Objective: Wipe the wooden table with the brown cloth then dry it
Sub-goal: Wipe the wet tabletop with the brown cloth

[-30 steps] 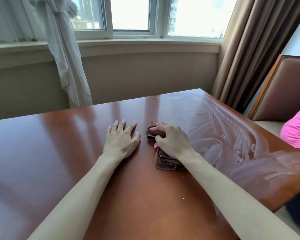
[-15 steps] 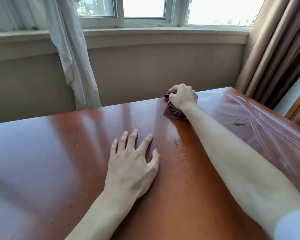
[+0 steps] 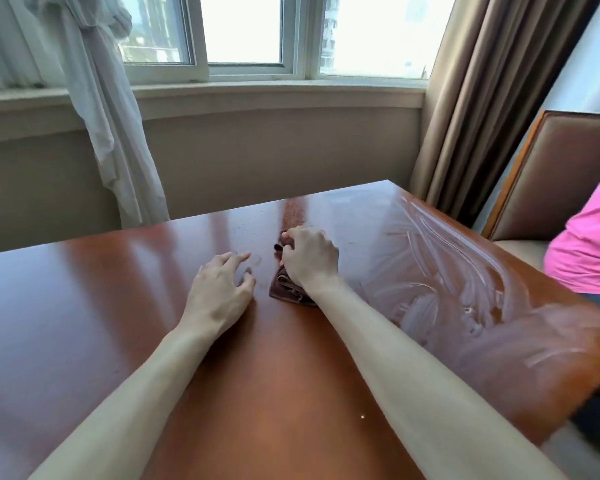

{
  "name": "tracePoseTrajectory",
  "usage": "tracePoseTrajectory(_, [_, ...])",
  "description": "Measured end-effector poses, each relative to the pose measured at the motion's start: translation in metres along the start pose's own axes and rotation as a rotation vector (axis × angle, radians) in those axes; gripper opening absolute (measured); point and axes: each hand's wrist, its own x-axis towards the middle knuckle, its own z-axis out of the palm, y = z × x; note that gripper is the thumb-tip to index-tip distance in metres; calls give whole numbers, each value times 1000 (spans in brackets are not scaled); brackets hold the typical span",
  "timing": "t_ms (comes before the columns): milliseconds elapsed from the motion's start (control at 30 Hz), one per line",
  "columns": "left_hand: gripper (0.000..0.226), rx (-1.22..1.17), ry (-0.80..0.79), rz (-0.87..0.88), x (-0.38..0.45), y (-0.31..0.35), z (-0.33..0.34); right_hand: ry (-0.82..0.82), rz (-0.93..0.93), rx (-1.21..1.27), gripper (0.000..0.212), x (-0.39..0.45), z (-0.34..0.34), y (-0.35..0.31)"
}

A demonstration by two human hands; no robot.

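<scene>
A glossy reddish wooden table fills the lower view. Its right part carries pale wet wipe streaks. My right hand presses down on a folded brown cloth near the table's middle; most of the cloth is hidden under the hand. My left hand rests on the wood just left of the cloth, fingers spread and slightly arched, holding nothing.
A brown padded chair stands at the table's right side, with a person in a pink top on it. Beyond the far edge are a wall, a windowsill, a white sheer curtain and tan drapes.
My right hand has pulled the cloth back from the far edge toward the table's middle. My left hand's fingers have lifted and arched. The view has swung right.
</scene>
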Motion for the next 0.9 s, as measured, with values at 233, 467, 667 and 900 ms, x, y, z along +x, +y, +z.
tracePoseTrajectory(233, [49, 56, -79, 98, -78, 15, -26, -38, -54, 22, 32, -129, -47, -12])
tracePoseTrajectory(467, [47, 59, -70, 219, -149, 10, -16, -67, -3, 9, 36, -190, -103, 47])
tracePoseTrajectory(667, [71, 174, -147, 253, -166, -6, -22, 16, 133, -37, 33, -173, -98, 49])
tracePoseTrajectory(900, [54, 235, -197, 233, -161, -2, -26, -224, -172, 210, 48, -199, -103, 47])
